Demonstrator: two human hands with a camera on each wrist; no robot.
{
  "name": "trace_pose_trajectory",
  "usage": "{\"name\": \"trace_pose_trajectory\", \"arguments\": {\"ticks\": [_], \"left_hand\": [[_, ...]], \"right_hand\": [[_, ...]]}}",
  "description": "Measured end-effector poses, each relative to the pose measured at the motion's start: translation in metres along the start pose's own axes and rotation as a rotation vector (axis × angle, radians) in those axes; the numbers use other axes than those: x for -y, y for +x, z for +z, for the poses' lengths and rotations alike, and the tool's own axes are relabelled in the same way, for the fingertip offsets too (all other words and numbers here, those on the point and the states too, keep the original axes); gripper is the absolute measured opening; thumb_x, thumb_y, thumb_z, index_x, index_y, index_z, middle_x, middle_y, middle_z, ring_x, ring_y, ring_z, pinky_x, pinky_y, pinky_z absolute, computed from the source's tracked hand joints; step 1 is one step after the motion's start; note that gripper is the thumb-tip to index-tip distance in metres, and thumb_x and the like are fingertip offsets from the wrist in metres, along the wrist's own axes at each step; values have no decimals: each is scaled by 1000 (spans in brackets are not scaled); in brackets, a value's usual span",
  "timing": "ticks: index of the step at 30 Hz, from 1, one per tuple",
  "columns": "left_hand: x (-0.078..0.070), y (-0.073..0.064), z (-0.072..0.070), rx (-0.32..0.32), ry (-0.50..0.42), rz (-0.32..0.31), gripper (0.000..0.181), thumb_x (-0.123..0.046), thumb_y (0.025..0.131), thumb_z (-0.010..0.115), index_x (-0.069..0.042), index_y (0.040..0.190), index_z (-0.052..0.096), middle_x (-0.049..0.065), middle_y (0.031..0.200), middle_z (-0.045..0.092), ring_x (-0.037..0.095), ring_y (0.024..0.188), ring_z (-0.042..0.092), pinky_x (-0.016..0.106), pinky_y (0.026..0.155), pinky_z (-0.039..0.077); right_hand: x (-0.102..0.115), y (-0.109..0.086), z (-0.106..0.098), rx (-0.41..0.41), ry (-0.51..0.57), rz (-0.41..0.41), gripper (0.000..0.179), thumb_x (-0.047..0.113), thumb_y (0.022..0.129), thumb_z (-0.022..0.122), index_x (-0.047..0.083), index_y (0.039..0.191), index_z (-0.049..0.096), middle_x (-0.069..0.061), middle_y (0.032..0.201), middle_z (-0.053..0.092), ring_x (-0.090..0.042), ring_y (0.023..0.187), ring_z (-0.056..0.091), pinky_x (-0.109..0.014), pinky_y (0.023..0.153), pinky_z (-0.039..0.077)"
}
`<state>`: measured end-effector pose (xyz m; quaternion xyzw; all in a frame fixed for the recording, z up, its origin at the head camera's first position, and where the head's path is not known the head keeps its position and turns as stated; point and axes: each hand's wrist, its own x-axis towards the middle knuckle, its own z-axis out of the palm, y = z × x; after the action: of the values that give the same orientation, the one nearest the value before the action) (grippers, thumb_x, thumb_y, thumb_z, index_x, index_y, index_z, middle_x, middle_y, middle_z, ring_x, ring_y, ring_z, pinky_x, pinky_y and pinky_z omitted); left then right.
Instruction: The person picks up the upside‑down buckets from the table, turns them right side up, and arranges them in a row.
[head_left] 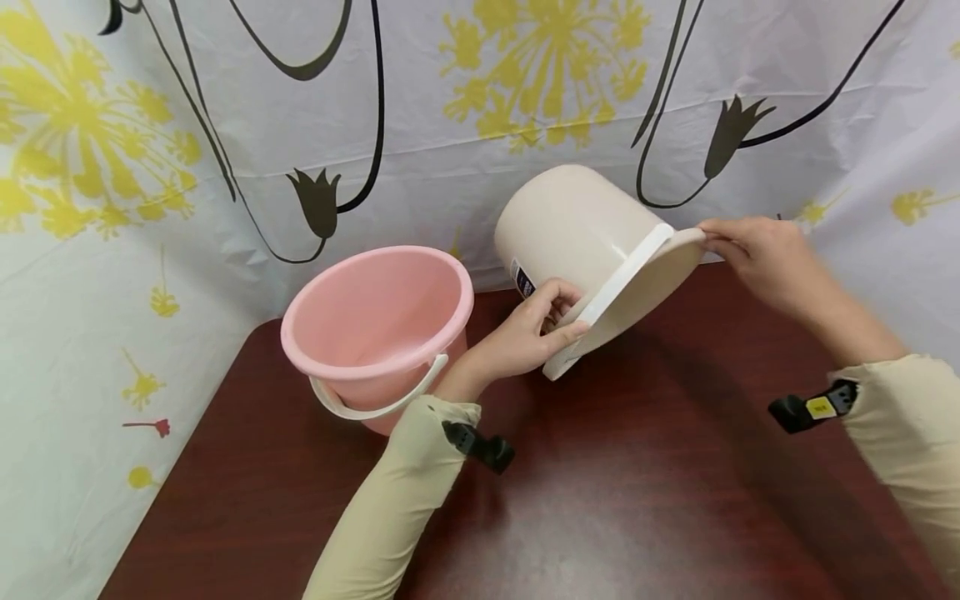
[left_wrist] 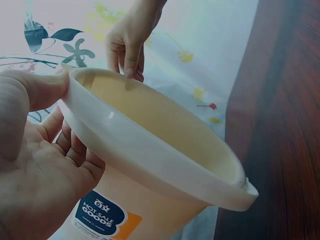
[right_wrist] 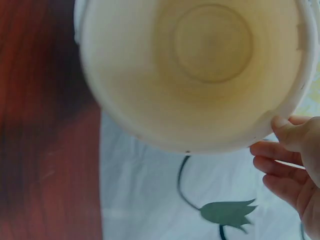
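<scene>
A cream bucket (head_left: 577, 225) is held tilted on its side, its mouth facing down toward the right front. My left hand (head_left: 528, 329) grips the rim and the white handle (head_left: 626, 279) lying along it, thumb on the outside. With thumb and fingers my right hand (head_left: 765, 254) pinches the far right part of the rim. The inside (right_wrist: 215, 45) shows bare in the right wrist view. A dark blue and orange label (left_wrist: 102, 217) is on the bucket's outer wall. Left of it stands a pink bucket (head_left: 378, 367) upright, its white handle (head_left: 382, 408) hanging down in front.
The dark red-brown wooden table (head_left: 637, 500) lies under both buckets. Behind it hangs a white curtain (head_left: 420, 125) printed with yellow flowers and dark tulips. My left forearm passes close to the pink bucket's right side.
</scene>
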<state>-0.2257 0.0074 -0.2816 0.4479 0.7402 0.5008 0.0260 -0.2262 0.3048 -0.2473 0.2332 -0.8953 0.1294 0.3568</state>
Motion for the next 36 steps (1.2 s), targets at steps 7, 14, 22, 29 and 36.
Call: {"name": "trace_pose_trajectory", "arguments": {"ticks": [7,14,22,29,36], "left_hand": [[-9,-8,1,-59,-176,27,18,3,88,55,5,103,45,13,88,49,8,78,47,20,67,41],[-15,-15,1,-89,-423,13,12,8,91,42,11,102,40,5,86,43,7,78,43,20,69,36],[-16,-25,0,-154,-674,-32,9,8,92,34,10,101,38,2,85,45,9,80,45,21,71,39],[-17,-31,-2,-204,-818,-65,14,2,94,32,5,104,41,2,90,49,10,83,49,23,76,41],[-18,-33,-5,-247,-951,-48,18,-3,97,28,-5,97,46,1,89,52,11,85,50,26,82,39]], "right_hand": [[10,13,-16,47,-28,-28,20,-4,80,64,-2,100,66,-17,79,63,-30,66,52,-43,61,38],[18,19,-24,83,-15,16,18,1,86,60,2,102,67,-12,83,61,-24,70,48,-35,61,32],[24,23,-25,132,26,86,19,15,91,58,4,103,68,-9,90,61,-14,77,46,-26,63,32],[26,28,-24,163,50,107,20,18,91,59,6,103,69,-4,86,59,-6,80,45,-25,69,33],[22,25,-24,188,85,160,24,21,92,57,3,105,67,-12,97,63,8,79,45,-16,69,36]]}}
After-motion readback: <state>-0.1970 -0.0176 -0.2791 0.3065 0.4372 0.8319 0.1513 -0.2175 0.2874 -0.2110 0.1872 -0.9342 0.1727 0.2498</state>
